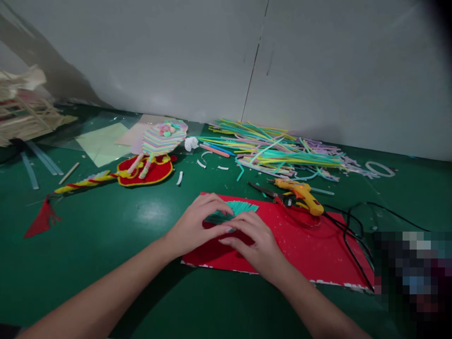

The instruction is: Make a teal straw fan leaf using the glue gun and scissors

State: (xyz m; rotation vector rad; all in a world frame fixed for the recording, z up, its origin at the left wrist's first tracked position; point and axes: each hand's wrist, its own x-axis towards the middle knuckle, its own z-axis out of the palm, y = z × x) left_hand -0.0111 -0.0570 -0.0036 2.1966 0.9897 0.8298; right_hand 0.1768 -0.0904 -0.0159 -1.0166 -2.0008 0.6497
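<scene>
A red sheet [310, 245] lies on the green table [106, 235] in front of me. On its near-left part sits a fan of teal straw pieces [240, 208]. My left hand [197, 226] arches over the fan's left side with curled fingers, fingertips pressing on the pieces. My right hand [254, 242] rests beside it on the red sheet, its fingers bent and meeting the left hand's at the teal pieces. Both hands touch the fan; I cannot see a separate piece lifted.
A yellow glue gun [300, 193] with a black cord [353, 226] lies on the sheet's far edge, scissors [263, 189] beside it. A heap of coloured straws [278, 150] lies behind. A striped straw craft on a red base [151, 160] stands left.
</scene>
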